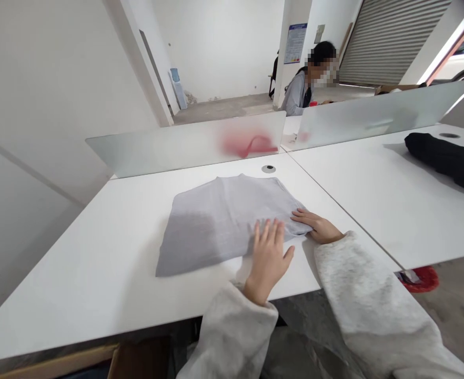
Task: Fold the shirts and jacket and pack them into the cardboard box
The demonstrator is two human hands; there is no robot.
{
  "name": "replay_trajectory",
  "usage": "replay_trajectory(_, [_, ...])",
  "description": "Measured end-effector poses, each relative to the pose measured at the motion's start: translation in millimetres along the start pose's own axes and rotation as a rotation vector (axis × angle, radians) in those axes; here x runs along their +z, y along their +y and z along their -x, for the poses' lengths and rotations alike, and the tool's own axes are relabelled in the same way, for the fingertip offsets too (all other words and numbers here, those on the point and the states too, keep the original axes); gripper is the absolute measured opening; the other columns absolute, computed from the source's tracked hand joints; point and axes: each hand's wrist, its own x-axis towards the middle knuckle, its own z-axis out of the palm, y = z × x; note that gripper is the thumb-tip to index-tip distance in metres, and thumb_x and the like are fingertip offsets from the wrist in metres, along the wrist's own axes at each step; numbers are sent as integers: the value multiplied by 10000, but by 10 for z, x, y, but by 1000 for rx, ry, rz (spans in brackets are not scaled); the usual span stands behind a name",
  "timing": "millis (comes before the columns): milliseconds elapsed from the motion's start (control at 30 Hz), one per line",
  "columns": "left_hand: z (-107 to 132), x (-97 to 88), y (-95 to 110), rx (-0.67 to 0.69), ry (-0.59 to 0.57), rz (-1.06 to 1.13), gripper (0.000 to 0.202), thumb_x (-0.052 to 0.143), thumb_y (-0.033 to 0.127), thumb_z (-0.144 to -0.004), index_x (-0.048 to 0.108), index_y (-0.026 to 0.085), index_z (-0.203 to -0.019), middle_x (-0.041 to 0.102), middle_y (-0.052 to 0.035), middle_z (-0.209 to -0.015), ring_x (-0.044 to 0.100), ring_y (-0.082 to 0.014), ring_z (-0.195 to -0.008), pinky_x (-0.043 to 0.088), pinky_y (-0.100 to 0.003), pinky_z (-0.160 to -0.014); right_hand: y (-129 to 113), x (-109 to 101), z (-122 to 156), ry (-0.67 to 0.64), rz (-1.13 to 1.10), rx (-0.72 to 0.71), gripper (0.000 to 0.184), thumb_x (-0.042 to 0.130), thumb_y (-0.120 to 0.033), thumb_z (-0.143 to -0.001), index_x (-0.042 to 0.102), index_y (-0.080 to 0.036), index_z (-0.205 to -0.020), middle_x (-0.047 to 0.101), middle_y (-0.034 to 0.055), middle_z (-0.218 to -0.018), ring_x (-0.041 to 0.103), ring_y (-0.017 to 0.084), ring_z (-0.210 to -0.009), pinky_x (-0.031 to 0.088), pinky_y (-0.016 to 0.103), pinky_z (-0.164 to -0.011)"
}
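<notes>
A light grey piece of folded fabric (216, 221) lies spread on the white table in front of me. It looks like a thin garment, but its kind cannot be made out. My left hand (269, 258) is open, palm down with fingers spread, over the near edge of the fabric. At the fabric's right end, my right hand (319, 225) rests with its fingers stretched out on top near the layered edge. Its thumb is hidden.
Frosted dividers (192, 147) run along the back of the white table (98, 252). A black garment (445, 158) lies on the adjoining table at right. Beyond the dividers sits a person (295, 95). A cardboard box (86, 363) and a red-lined bin (423, 279) stand below table height.
</notes>
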Motion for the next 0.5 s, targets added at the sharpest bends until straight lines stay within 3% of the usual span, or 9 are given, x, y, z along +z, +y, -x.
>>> replay_trajectory(67, [-194,171,182,34,-44,-17,642,435,458,-894,331,80,-1403,344,-153,-1474,233,-298,-1389,184,-530,-1131,58,43,47,-25,8,-36,616,410,-61,-709,548,-192,-1295,526,80,-1339,394,243,-1314,395,477,-1054])
replay_trajectory(167, [-259,343,285,35,-117,-21,592,462,428,-889,402,66,-1354,400,-160,-1438,302,-321,-1347,215,-521,-1109,98,96,188,-57,54,-74,517,417,-198,-815,520,-147,-1319,489,124,-1367,330,265,-1348,365,481,-1064])
replay_trajectory(300, [-201,375,370,29,-150,-5,521,521,358,-871,447,77,-1304,535,-155,-1296,463,-278,-1190,381,-431,-979,-34,132,461,-36,112,-61,533,366,-406,-908,486,-121,-1343,456,150,-1391,275,274,-1371,340,455,-1081])
replay_trajectory(400, [-189,328,455,71,-146,-25,485,552,323,-859,471,70,-1266,606,-150,-1122,538,-252,-1006,444,-390,-824,-262,153,671,75,121,-8,518,342,-370,-925,448,-134,-1374,484,146,-1369,295,271,-1362,370,447,-1071])
replay_trajectory(500, [-189,268,471,106,-160,14,241,490,251,-896,595,107,-1058,641,-114,-976,552,-237,-947,450,-370,-776,-550,140,898,252,78,137,528,350,-291,-921,348,-179,-1436,470,128,-1383,369,270,-1326,396,452,-1066])
